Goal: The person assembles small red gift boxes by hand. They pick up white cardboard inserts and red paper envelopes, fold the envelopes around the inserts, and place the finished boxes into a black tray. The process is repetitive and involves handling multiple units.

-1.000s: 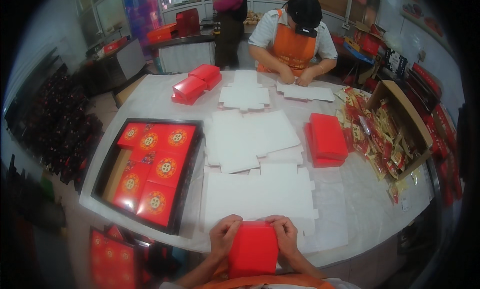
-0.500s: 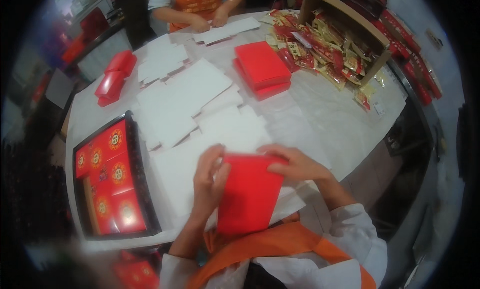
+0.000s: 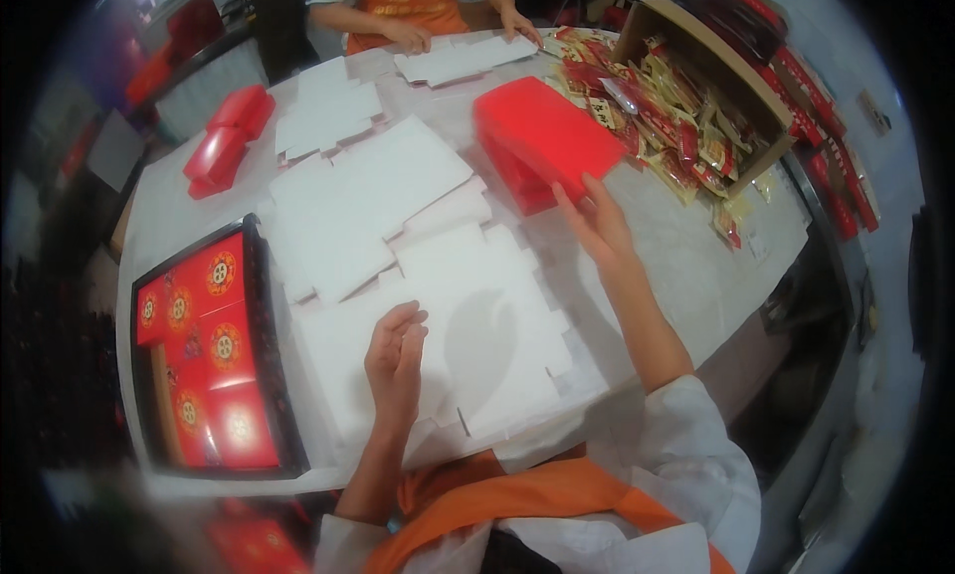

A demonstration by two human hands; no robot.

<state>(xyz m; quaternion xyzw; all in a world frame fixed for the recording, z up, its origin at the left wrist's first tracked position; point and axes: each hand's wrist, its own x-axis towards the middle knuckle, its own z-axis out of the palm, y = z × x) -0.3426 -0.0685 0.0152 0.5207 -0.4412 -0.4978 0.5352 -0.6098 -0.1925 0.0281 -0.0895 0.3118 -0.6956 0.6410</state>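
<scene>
My right hand (image 3: 600, 224) reaches out to the far right, thumb and fingers on the near corner of a plain red box (image 3: 547, 134). That box lies tilted on top of a stack of red boxes (image 3: 509, 181). My left hand (image 3: 396, 360) rests empty, fingers loosely apart, on a pile of flat white cardboard blanks (image 3: 477, 325) right in front of me. More white blanks (image 3: 363, 191) are spread across the middle of the table.
A black tray (image 3: 261, 276) at the left holds red boxes with gold round patterns (image 3: 214, 335). Folded red boxes (image 3: 229, 136) lie at the far left. An open cardboard carton (image 3: 741, 77) of packets stands far right. Across the table a person in orange (image 3: 398, 2) handles white blanks (image 3: 468, 59).
The red box was between both my hands near my chest. My right hand has carried it out to the red stack, and my left hand has dropped onto the white blanks.
</scene>
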